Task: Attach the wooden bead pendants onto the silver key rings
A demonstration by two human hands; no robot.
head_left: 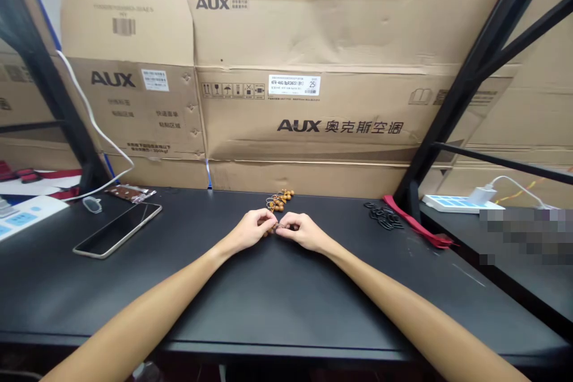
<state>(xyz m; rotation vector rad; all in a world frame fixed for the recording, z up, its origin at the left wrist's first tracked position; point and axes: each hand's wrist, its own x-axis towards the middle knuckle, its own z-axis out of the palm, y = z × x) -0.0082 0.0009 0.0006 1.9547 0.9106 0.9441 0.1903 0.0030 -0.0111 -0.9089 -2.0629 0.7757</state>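
Observation:
My left hand [247,231] and my right hand [304,231] meet at the middle of the black table [286,304], with their fingertips pinching a small metal ring [279,227]. A brown wooden bead [268,232] sits just under my left fingers, and its link to the ring is hidden. Just beyond my hands lies a small heap of brown wooden bead strings with metal rings [279,200]. To the right, a pile of black loops [384,216] rests on the tabletop.
A phone [117,229] lies at the left, near a small clear item [92,205]. A red strap [416,224] trails over the right side. Flattened AUX cardboard boxes [295,77] stand along the back edge. A white power strip [461,203] and black shelf uprights [470,77] are at the right.

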